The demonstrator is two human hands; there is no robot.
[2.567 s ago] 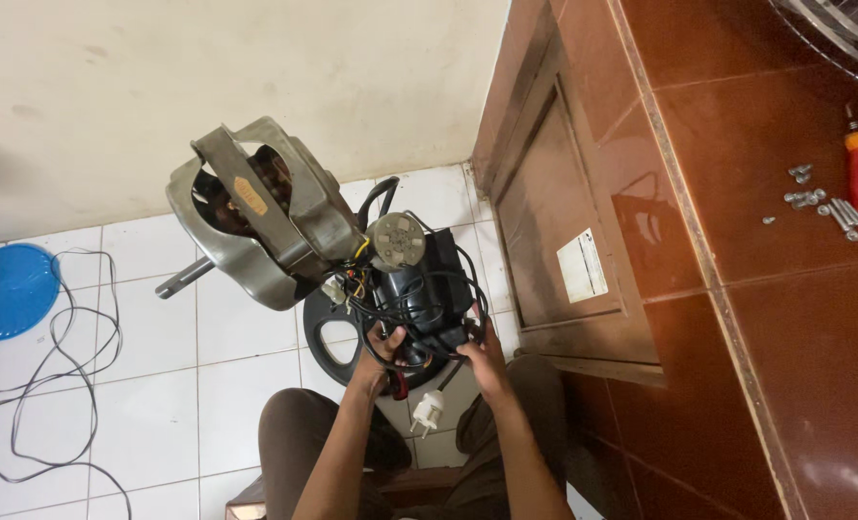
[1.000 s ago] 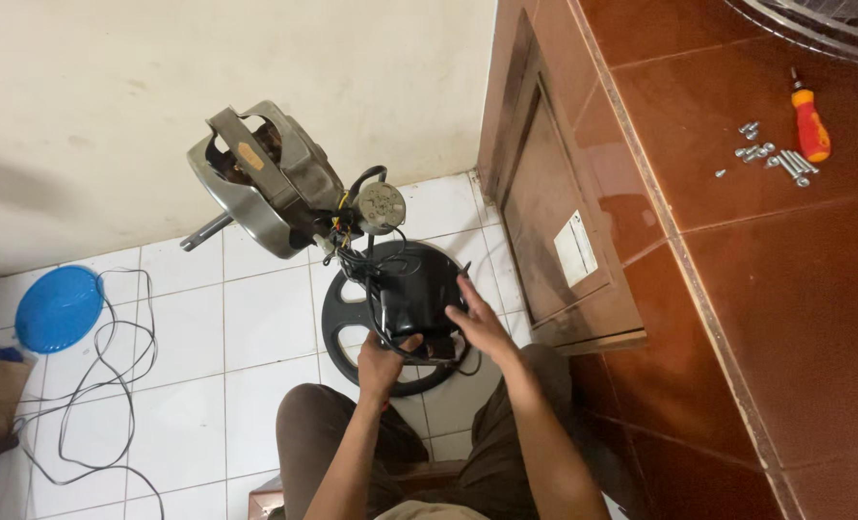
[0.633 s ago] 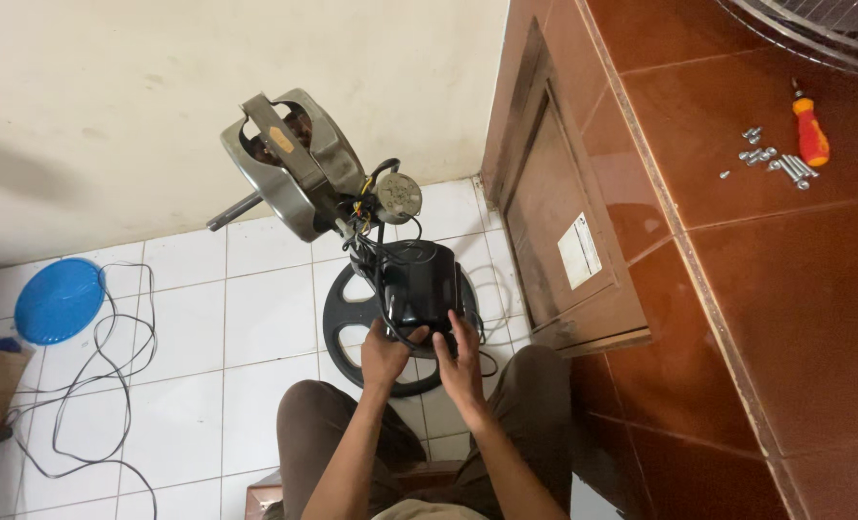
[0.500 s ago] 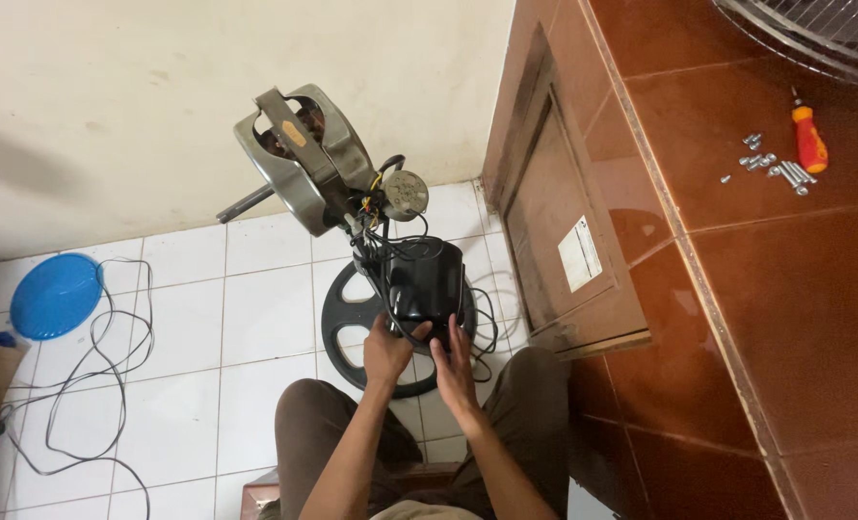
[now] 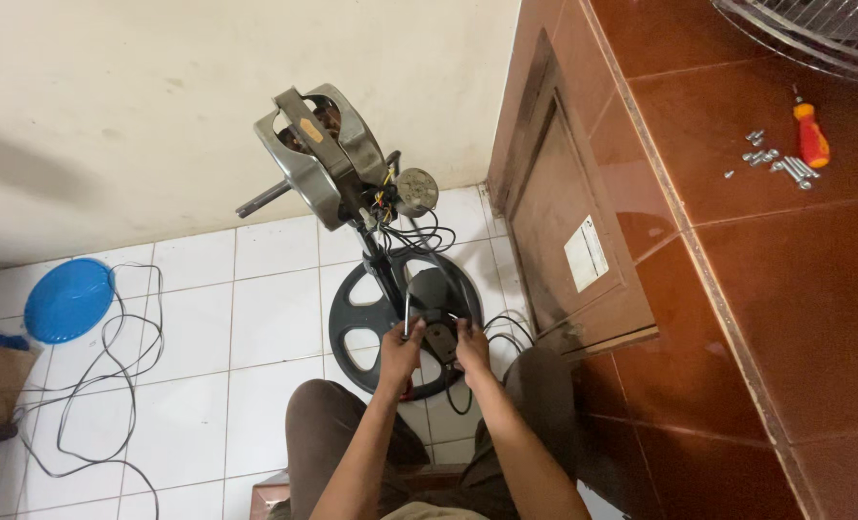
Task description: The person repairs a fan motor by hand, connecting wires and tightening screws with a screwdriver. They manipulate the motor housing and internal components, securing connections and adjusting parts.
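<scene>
Both hands were down low on the fan's black control box, right over the round black base that sat on the white tiled floor. The left hand had its fingers curled and clamped on the near left edge of the box; the right hand gripped the near right edge, fingers closed on it too. The two hands were just beside each other, thumbs nearly meeting over the box.

Above them the bare grey motor leaned tilted on the stand, its shaft pointing left, coloured wires spilling down towards the box. A black cable looped across the tiles to the left, near a blue round lid.

On the right, the reddish-brown tiled surface carried an orange-handled screwdriver with a small scatter of screws just beside it, well apart from the hands. The person's knees, in brown trousers, framed the base from below.
</scene>
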